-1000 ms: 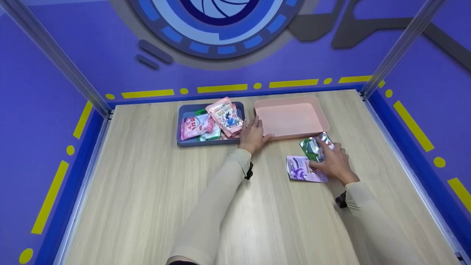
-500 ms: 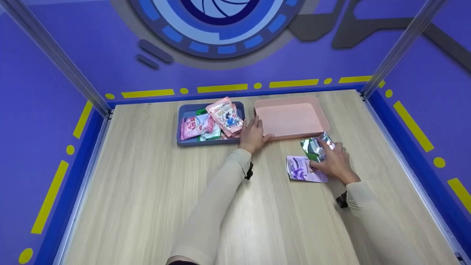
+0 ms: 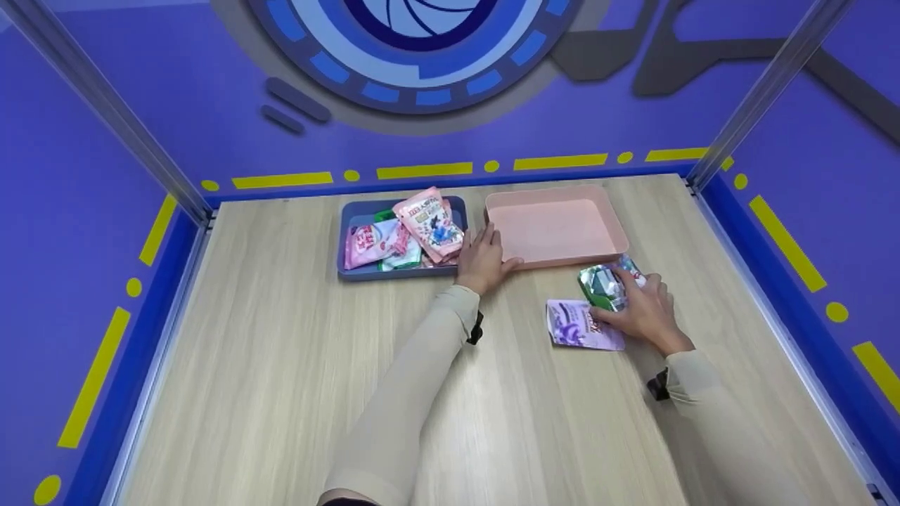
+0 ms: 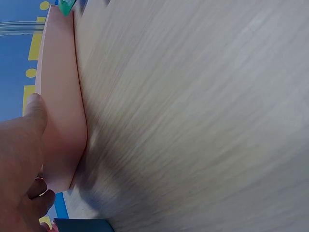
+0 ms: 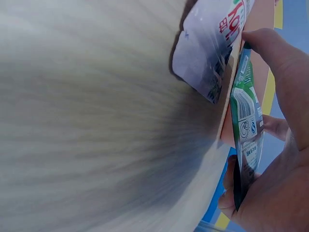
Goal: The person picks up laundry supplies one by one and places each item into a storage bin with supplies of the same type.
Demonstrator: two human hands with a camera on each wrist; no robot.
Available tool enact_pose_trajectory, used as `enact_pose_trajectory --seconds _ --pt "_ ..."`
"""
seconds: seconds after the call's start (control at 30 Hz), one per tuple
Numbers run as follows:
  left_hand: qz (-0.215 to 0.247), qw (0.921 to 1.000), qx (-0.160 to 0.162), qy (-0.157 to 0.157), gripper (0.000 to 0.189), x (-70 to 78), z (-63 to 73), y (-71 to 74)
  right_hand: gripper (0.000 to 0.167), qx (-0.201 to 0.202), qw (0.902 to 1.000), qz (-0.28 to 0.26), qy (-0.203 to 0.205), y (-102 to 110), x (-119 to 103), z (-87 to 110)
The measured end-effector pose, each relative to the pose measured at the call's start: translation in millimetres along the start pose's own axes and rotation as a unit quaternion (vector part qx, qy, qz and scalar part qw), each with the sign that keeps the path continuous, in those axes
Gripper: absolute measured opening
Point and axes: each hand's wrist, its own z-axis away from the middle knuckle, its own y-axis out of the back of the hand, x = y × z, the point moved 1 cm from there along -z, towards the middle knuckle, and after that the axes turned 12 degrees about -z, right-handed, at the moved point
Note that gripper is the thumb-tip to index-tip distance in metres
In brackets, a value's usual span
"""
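Observation:
At the left front corner of the pink tray (image 3: pixel 555 228), my left hand (image 3: pixel 483 262) touches the tray with extended fingers. In the left wrist view the thumb (image 4: pixel 35 108) lies against the tray's outer wall, near its rim. My right hand (image 3: pixel 643 309) pinches a green and silver snack pouch (image 3: pixel 603 287) in front of the tray's right end. Seen from the right wrist, the pouch (image 5: pixel 246 121) stands on edge between thumb and fingers, its printed back showing. A purple snack pouch (image 3: pixel 580 327) lies on the table under and beside the right thumb.
A dark blue-grey tray (image 3: pixel 340 239) stands left of the pink one, holding several pink and green snack packets (image 3: pixel 380 241). Behind both trays rises a purple wall (image 3: pixel 246 154) with yellow marks. Metal posts (image 3: pixel 745 105) stand at the back corners.
My right hand has shifted slightly to the right with the green and silver pouch. My left hand keeps its place at the tray corner.

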Motion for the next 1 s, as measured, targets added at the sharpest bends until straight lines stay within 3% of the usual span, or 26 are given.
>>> enact_pose_trajectory --seconds 0.37,1.0 --pt "-0.002 1.0000 -0.001 0.004 0.087 -0.3 -0.8 -1.2 0.101 0.012 0.9995 0.004 0.029 3.4 0.4 3.1" --pt "-0.005 1.0000 -0.004 0.005 0.088 1.1 0.2 0.2 0.101 0.014 0.9999 0.001 0.007 18.7 -3.6 5.6"
